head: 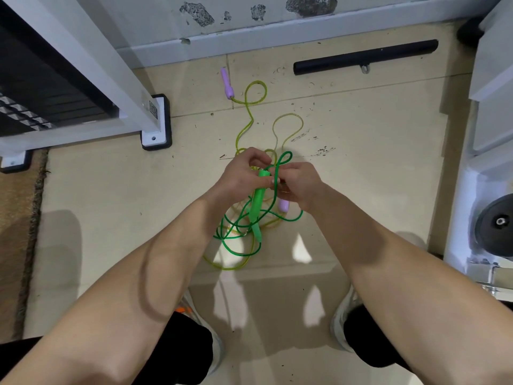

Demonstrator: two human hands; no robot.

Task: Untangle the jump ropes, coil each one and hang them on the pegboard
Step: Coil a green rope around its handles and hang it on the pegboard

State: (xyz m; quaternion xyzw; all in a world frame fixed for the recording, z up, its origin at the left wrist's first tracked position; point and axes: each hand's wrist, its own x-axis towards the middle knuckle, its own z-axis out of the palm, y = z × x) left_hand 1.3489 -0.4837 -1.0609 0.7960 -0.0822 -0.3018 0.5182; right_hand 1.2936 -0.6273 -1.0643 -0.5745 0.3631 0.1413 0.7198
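Two jump ropes lie tangled on the tiled floor below me. The green rope point(236, 247) loops under my hands, and its green handle point(256, 202) hangs down from my fingers. The yellow rope point(251, 112) runs away to a purple handle point(227, 83) lying on the floor near the wall. A second purple handle point(283, 204) pokes out beneath my right hand. My left hand point(240, 173) pinches the top of the green handle. My right hand point(298, 184) pinches the green cord beside it. No pegboard is in view.
A white machine frame with a black-footed leg point(155, 126) stands at the left, beside a brown mat point(16, 232). A black bar point(366, 56) lies by the wall. White equipment with a weight plate point(497, 226) fills the right edge. My shoes point(344, 315) stand below.
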